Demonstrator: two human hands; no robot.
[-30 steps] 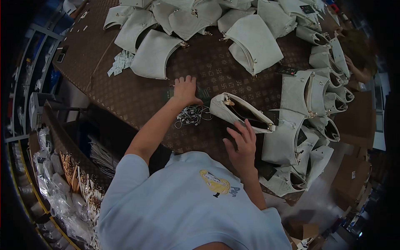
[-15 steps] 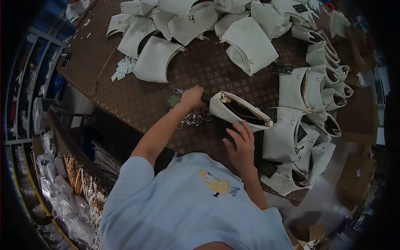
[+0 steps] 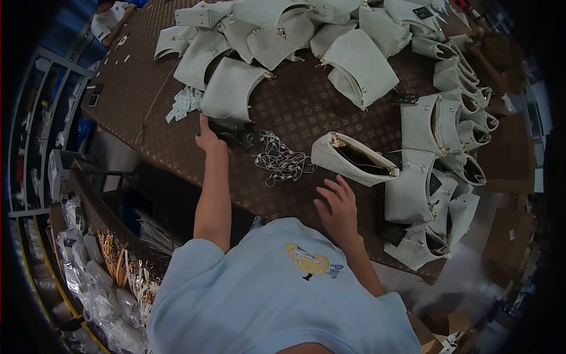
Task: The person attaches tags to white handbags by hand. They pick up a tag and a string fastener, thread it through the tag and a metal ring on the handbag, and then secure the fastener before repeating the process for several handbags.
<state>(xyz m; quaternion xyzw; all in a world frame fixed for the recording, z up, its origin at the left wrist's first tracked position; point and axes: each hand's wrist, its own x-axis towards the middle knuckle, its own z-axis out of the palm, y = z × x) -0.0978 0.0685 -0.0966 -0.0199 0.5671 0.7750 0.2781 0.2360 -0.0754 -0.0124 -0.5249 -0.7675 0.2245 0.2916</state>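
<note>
My left hand (image 3: 209, 138) is closed at the edge of some dark green hang tags (image 3: 231, 132), just below a white handbag (image 3: 233, 88) lying on its side. To its right lies a tangle of white tag strings (image 3: 282, 158). My right hand (image 3: 341, 206) has its fingers apart and holds nothing; it is beside the near side of an upright white handbag (image 3: 354, 160). That bag's top is open, showing a dark lining and gold-coloured hardware at both ends.
Many white handbags (image 3: 359, 71) lie across the back and along the right of the brown patterned table (image 3: 283, 115). Crumpled pale paper (image 3: 184, 103) lies at left, with a phone (image 3: 93, 97) near the edge. Plastic-wrapped straps (image 3: 112, 277) hang lower left. Another person (image 3: 111, 22) is at far left.
My left hand has moved left, away from the string tangle, and now grips the dark tags. The tangle is uncovered. My right hand stays beside the upright bag.
</note>
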